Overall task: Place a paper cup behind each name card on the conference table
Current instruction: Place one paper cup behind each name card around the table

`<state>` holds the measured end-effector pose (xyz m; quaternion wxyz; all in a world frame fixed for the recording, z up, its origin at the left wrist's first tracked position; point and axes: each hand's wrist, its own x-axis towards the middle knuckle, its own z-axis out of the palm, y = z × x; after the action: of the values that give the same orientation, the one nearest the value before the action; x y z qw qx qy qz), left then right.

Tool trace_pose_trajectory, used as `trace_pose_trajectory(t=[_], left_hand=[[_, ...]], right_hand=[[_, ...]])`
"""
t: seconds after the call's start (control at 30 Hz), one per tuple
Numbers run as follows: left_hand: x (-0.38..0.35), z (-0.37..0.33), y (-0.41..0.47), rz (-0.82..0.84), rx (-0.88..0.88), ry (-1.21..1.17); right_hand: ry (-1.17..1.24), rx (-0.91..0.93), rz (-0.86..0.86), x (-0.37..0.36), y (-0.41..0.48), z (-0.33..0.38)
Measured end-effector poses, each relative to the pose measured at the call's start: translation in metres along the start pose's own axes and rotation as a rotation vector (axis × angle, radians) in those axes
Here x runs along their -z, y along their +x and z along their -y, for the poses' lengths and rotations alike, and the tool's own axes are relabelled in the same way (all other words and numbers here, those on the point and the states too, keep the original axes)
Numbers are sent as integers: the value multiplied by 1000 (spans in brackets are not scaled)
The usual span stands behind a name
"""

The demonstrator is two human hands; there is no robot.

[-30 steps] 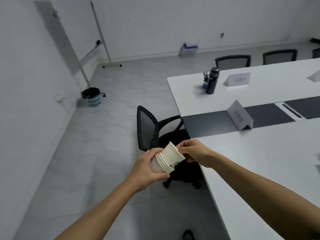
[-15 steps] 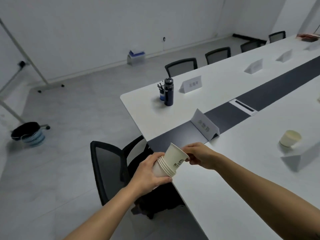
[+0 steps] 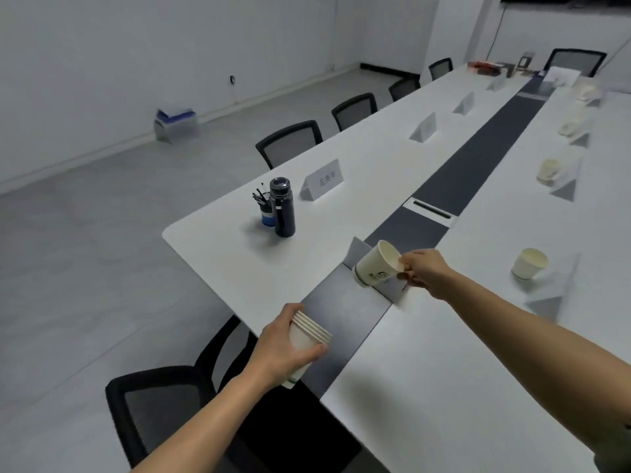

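Note:
My left hand (image 3: 280, 349) grips a stack of nested paper cups (image 3: 309, 336) over the near end of the white conference table (image 3: 461, 370). My right hand (image 3: 421, 271) pinches the rim of a single paper cup (image 3: 375, 264), tilted, right over the name card (image 3: 358, 249) at the table's head, which it partly hides. A paper cup (image 3: 529, 264) stands beside a name card (image 3: 560, 285) on the right side; more cups (image 3: 548, 170) and cards follow further along. On the left side stand name cards (image 3: 324, 179) (image 3: 425, 126) with no cup near them.
A dark bottle (image 3: 282, 206) and a pen holder (image 3: 264, 209) stand near the table's left corner. A dark strip (image 3: 478, 158) with a cable hatch runs down the table's middle. Black chairs (image 3: 290, 141) line the left side; one chair (image 3: 160, 404) is beneath my arms.
My right hand has pulled one cup off the stack and carried it forward over the head name card. The view has swung right along the table. My left hand keeps the stack.

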<state>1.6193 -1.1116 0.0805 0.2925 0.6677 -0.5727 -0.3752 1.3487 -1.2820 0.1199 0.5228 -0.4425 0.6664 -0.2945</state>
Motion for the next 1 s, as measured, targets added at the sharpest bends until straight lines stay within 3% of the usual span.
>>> trace_pose_trajectory(t=[0.37,0.7,1.0], left_hand=[[-14,2,87,164,54,49],[-30,4,140,188,170,76],[-40,4,158,204,202,109]], right_hand=[[95,-139,-457,41,138,3],[63,-313,-448,17,240,-40],[46,-375,-374,9,269,-54]])
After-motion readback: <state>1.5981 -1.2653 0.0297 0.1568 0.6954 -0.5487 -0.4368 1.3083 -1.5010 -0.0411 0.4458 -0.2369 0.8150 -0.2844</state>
